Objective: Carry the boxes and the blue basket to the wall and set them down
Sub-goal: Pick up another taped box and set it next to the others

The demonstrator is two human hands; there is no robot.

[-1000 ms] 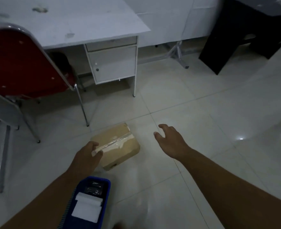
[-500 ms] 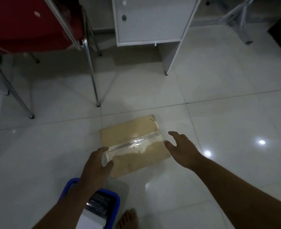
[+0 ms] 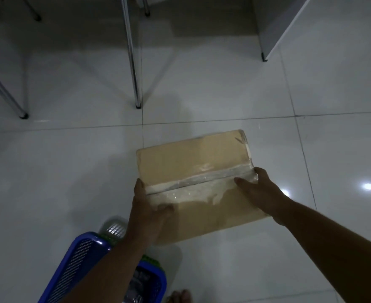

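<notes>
A brown cardboard box [image 3: 189, 162], sealed with clear tape along its middle seam, lies on the white tiled floor. My left hand [image 3: 146, 212] clasps its left edge with the thumb laid on top. My right hand [image 3: 260, 189] clasps its right edge, fingers spread over the tape. A blue basket [image 3: 79, 259] with perforated walls stands on the floor at the bottom left, under my left forearm, which hides most of its contents.
Chrome chair legs [image 3: 133, 62] stand on the floor just beyond the box, with more legs [image 3: 3, 90] at the far left. A white desk panel [image 3: 274, 29] comes down at the top right. A bare foot [image 3: 180, 297] shows at the bottom edge.
The view has dropped closer to the floor. My right hand moved in from beside the box onto its right edge, and my left hand closed further over the left edge.
</notes>
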